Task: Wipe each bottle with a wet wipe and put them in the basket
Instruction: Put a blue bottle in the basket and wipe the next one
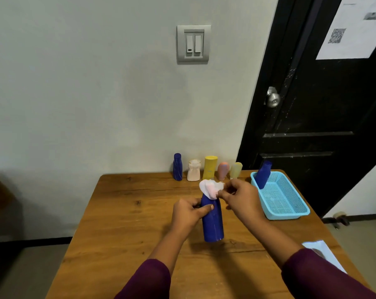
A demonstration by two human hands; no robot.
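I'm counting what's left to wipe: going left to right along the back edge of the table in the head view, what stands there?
Dark blue bottle → pale pink bottle → yellow bottle → orange-pink bottle → pale yellow bottle → blue bottle tilted in the light blue basket.

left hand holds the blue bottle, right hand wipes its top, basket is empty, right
No. In the head view the basket is not empty: a leaning blue bottle stands in it. The rest holds: the left hand grips the held blue bottle, the right hand holds the wipe on its top.
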